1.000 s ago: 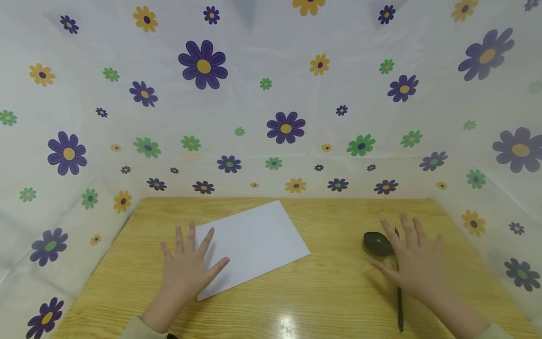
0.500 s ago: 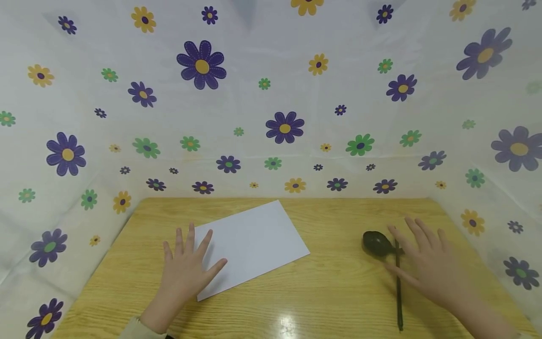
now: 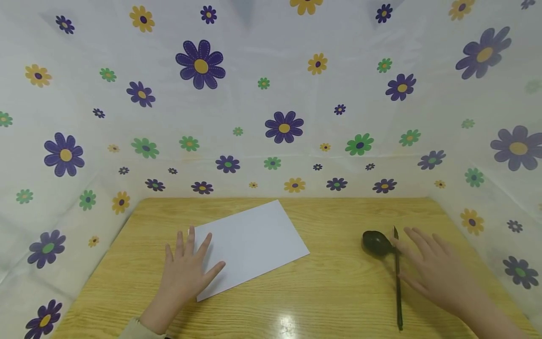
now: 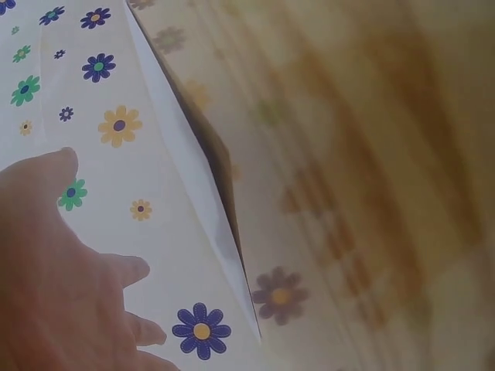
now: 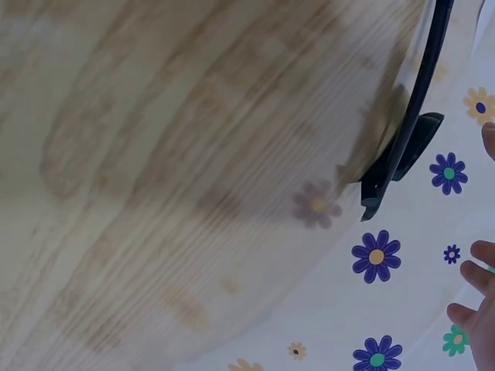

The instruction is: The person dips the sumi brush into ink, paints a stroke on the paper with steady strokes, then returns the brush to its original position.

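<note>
A white sheet [image 3: 258, 249] lies slanted on the wooden table, left of centre in the head view. My left hand [image 3: 184, 278] is spread over its near left corner, holding nothing. In the left wrist view, fingers of my left hand [image 4: 54, 278] show beside the sheet's thin edge [image 4: 193, 162]. At the right lie a dark spoon-like piece with an oval bowl [image 3: 376, 243] and a long thin dark stick [image 3: 398, 292] with a pointed far end. My right hand [image 3: 440, 273], fingers apart, is just right of both; its index finger and thumb overlap the stick.
The wooden table [image 3: 334, 282] is bounded at the back and both sides by a white cloth [image 3: 250, 52] printed with flowers. A bright light reflection [image 3: 287, 326] shows on the table near its front. The middle lies between sheet and stick.
My right hand has moved to the right and slightly nearer, leaving more of the stick and spoon-like piece visible. My left hand has barely shifted; the sheet stays where it was.
</note>
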`<state>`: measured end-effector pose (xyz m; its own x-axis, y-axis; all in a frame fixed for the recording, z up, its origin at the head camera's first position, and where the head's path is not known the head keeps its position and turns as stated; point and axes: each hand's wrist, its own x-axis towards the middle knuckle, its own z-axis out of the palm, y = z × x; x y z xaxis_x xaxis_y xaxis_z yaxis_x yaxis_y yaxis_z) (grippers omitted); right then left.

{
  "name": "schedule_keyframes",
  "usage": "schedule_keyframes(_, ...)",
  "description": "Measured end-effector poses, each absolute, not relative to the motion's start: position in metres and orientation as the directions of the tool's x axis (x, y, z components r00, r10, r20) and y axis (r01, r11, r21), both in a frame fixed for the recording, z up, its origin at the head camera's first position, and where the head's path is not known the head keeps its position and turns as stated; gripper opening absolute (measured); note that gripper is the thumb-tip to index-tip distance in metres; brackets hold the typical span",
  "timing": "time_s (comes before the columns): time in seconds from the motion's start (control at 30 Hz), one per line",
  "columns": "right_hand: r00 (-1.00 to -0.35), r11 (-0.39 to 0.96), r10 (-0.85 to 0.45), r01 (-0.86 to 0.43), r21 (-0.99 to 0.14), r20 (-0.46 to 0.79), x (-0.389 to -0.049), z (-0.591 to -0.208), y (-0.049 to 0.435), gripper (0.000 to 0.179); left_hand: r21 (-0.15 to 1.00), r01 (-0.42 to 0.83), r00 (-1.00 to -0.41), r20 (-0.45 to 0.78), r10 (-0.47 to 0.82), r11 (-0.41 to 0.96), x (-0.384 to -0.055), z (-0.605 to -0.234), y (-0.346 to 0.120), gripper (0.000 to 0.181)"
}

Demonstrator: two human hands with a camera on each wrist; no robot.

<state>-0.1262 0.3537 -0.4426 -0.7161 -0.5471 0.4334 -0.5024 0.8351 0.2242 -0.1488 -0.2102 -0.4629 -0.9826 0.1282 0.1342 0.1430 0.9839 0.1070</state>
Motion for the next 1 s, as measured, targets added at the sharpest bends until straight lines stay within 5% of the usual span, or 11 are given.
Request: schedule_keyframes(1.0,-0.587,0.704,-0.702,-0.656,0.272,0.402,-0.12,-0.463,0.355,0.063,0.12,0.153,-0.987,-0.034,0.158,0.981,-0.148,-0.469,-0.218,0.082)
